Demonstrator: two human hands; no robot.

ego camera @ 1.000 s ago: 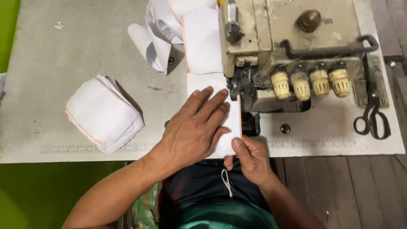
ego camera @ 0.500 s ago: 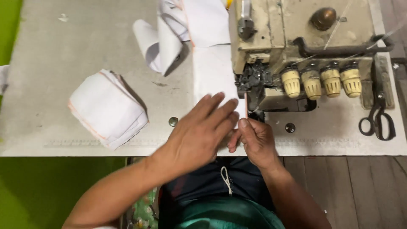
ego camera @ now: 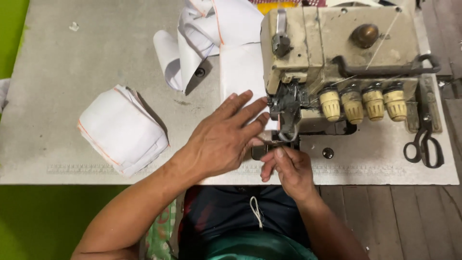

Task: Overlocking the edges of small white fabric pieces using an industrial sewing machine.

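grey worktable (ego camera: 72,72) under all | beige metal overlock sewing machine (ego camera: 337,62) just beyond both hands | white fabric strip (ego camera: 240,72) flat under left hand (ego camera: 226,137), fingers spread, pressing | right hand (ego camera: 288,171) pinching strip's near end below presser foot | black scissors (ego camera: 426,147) well right of the grip

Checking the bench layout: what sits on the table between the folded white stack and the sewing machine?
In the head view, the left hand lies flat there, between the folded white stack and the sewing machine, pressing white fabric that runs under it.
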